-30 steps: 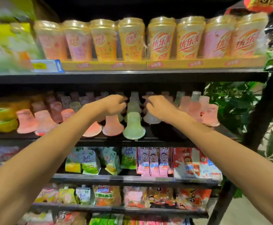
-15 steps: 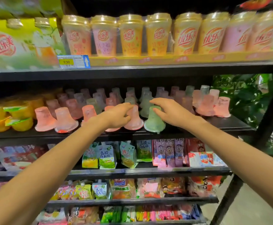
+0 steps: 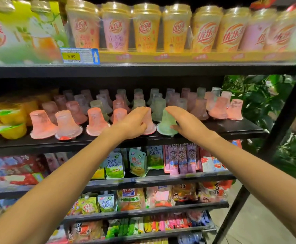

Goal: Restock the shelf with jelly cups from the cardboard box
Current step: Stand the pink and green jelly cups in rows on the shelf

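Head view shows both bare arms reaching up to the middle black metal shelf (image 3: 232,128) of a shop rack. Left hand (image 3: 135,123) has its fingers curled round a pink bell-shaped translucent jelly cup (image 3: 150,125) that stands upside down, wide rim on the shelf, at the front edge. Right hand (image 3: 186,123) curves its fingers over the top and right side of a green bell-shaped translucent jelly cup (image 3: 165,123), the thumb low against its flared base; this cup also stands inverted on its rim, just beside the pink one, their rims nearly touching.

To the left along the front row stand more inverted pink jelly cups (image 3: 96,122), and behind them rows of pale pink, grey-green and purple cups (image 3: 157,101) run to the back of the shelf. At the far right of the same shelf a cluster of brighter pink cups (image 3: 233,110) stands near the edge. At the far left lie yellow fruit cups with green-edged lids (image 3: 11,120), stacked.

On the shelf above, tall lidded paper drink cups in orange and pink (image 3: 146,28) stand in a yellow display tray (image 3: 179,57), with a blue-and-yellow price tag (image 3: 80,56) to the left of the tray. Below, lower shelves carry green snack pouches (image 3: 114,165) and pink stick packets (image 3: 180,158). Green leafy plants (image 3: 260,101) show at the right, behind the rack's slanted black post (image 3: 283,120).
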